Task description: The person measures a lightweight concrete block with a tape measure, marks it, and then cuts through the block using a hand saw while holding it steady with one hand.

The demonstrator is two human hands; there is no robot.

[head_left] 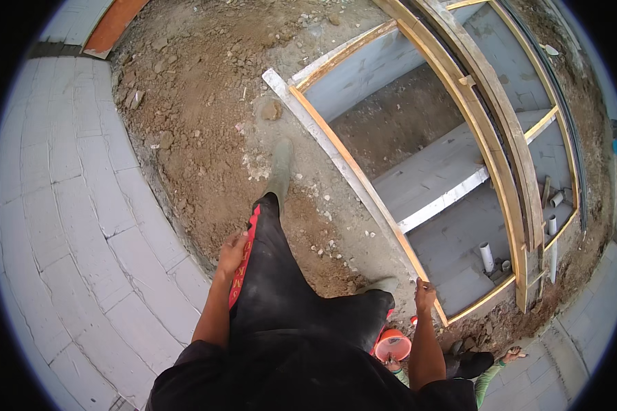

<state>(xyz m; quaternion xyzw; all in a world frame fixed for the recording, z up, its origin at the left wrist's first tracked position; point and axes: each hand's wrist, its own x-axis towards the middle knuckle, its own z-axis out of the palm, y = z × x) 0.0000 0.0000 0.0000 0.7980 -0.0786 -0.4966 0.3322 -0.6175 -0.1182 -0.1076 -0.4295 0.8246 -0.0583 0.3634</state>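
Observation:
My left hand (pixel 233 252) hangs beside my left thigh, fingers curled, next to the red stripe of my black trousers (pixel 277 257). If it holds anything, I cannot make it out. On the other side, my right hand (pixel 425 296) is closed close to the near corner of a wooden frame (pixel 373 192) edging a block-walled pit (pixel 408 113). What its fingers hold, if anything, is hidden. One of my rubber boots (pixel 282 164) is forward on the dirt, and the other boot (pixel 384 284) is by the frame.
Long planks (pixel 490 116) span the pit, which has a block partition (pixel 435 178) and white pipes (pixel 486 257). A grey block wall (pixel 82 226) runs along the left. Near my right arm are an orange bucket (pixel 393 344) and another person's green sleeve (pixel 488 380). Rubble covers the ground (pixel 192 123).

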